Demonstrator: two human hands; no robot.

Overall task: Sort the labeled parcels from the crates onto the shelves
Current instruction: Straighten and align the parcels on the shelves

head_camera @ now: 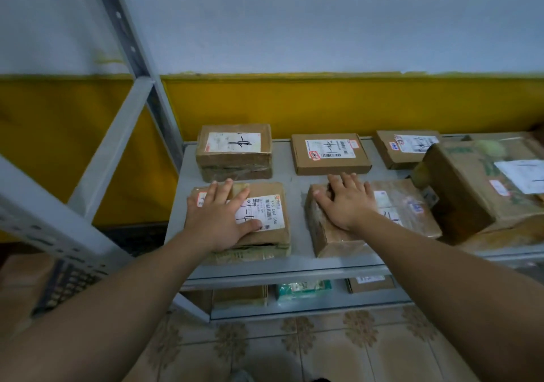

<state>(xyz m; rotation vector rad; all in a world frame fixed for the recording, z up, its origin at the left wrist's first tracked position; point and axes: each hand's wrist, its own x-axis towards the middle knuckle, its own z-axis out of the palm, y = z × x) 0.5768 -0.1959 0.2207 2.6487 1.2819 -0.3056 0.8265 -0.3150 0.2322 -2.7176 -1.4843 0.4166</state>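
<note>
left hand [219, 219] flat on parcel [266, 190] (labeled), shelf [297, 208]

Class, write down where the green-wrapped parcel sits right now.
Head view, lower shelf, near centre: the green-wrapped parcel sits between a plain brown box on the left and a labelled brown box on the right.

Flat hands [219, 219] on two shelf [297, 264] parcels [265, 193].

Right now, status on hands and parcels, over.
Left hand flat on front-left parcel. Right hand flat on middle parcel. Big box close on right.
</note>
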